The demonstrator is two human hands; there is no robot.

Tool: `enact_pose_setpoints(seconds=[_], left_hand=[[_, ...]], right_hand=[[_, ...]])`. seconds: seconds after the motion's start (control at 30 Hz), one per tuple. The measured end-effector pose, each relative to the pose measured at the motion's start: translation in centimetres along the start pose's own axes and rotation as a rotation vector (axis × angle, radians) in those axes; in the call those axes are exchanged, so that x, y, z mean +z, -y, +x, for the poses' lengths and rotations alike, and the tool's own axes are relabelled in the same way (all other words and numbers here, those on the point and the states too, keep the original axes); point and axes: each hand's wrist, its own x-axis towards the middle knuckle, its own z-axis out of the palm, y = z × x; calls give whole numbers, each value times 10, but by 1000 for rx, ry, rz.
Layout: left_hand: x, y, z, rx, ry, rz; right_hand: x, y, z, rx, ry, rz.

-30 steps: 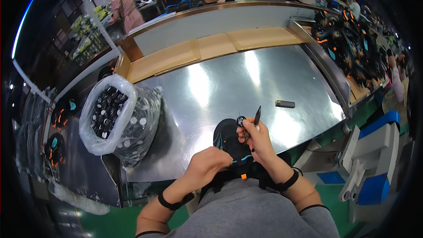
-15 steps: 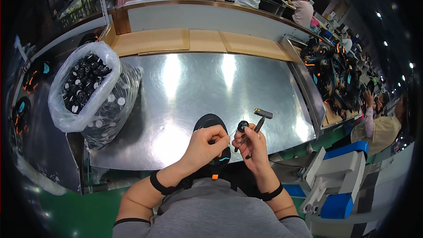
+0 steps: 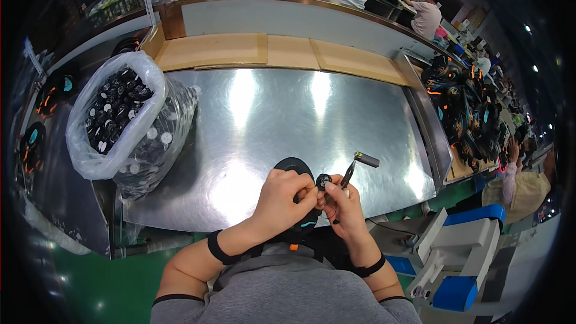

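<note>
A black shoe (image 3: 293, 165) with a teal accent stands at the table's near edge, partly covered by my left hand. My left hand (image 3: 285, 198) has its fingers pinched together beside a small round black dial (image 3: 323, 180); whatever sits in the pinch is hidden. The dial is held between the thumb and fingers of my right hand (image 3: 345, 209). That same hand also grips a dark hammer-shaped tool (image 3: 366, 159), its crosswise cylindrical head pointing away from me.
At the left stands a clear plastic bag (image 3: 157, 90) full of black and white dials. Cardboard sheets (image 3: 291, 53) line the far edge of the metal table (image 3: 288, 114). Black shoe parts (image 3: 465, 102) are heaped at the right, above a blue-and-white machine (image 3: 465, 246). Several people work beyond.
My right hand has moved slightly left with the dial, and my left fingers now meet it. The tool's head has tilted. The whole view has shifted a little.
</note>
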Motion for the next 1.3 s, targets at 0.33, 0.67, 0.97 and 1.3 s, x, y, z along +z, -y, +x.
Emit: enact_pose_setpoints(seconds=[0.33, 0.67, 0.97, 1.3], left_hand=[[-21, -3, -6, -502, 200, -609], [-15, 1, -9, -311, 31, -704], [6, 3, -5, -352, 183, -722], [-19, 9, 14, -257, 223, -871]], right_hand=[[14, 8, -5, -161, 38, -611], [26, -9, 25, -645, 172, -878], [-12, -2, 18, -234, 185, 121], [-8, 18, -4, -293, 311, 120]])
